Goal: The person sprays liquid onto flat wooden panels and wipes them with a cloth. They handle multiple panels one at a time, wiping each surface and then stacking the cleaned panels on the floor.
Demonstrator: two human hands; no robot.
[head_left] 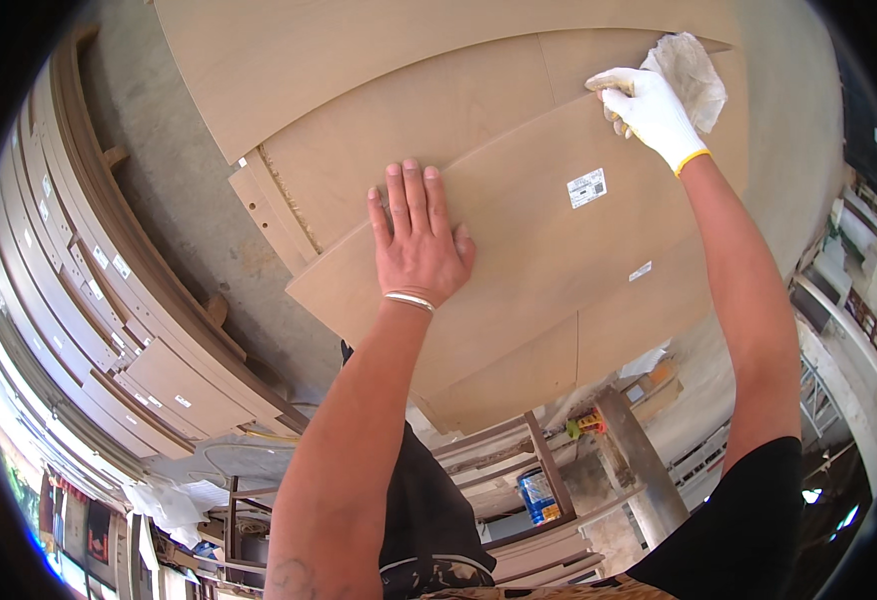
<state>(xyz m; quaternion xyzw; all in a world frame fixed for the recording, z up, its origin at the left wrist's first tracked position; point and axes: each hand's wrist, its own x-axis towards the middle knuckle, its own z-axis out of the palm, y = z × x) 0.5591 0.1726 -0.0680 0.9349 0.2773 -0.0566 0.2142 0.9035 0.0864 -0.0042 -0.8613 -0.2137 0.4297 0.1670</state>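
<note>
The left hand [419, 240] is bare and lies palm down on the brown panel [519, 225], its fingers straight, slightly apart and holding nothing. The palm rests on the panel while the fingertips reach past its far edge, over the next board [439, 105]; a flat press like this probably keeps the panel from sliding.

The right hand [649, 110], in a white glove, is at the same far edge, to the right of the left fingers and farther away. Its fingers are curled, with little gap between thumb and forefinger; I cannot tell whether they pinch the edge or simply rest on it. The glove likely guards the skin against a rough edge. A crumpled whitish cloth [704, 85] is just behind the gloved knuckles, and whether any of it is held cannot be told.

The panel thus runs beneath both hands, with a white label [587, 188] between them, nearer the right fingers, and a smaller label [641, 271] closer to the body. Beyond the left fingertips, another large board [359, 70] overlaps the next one, so the pieces lie staggered. Well to the left of the left fingers, long boards [109, 290] are stacked closely, perhaps to save space.
</note>
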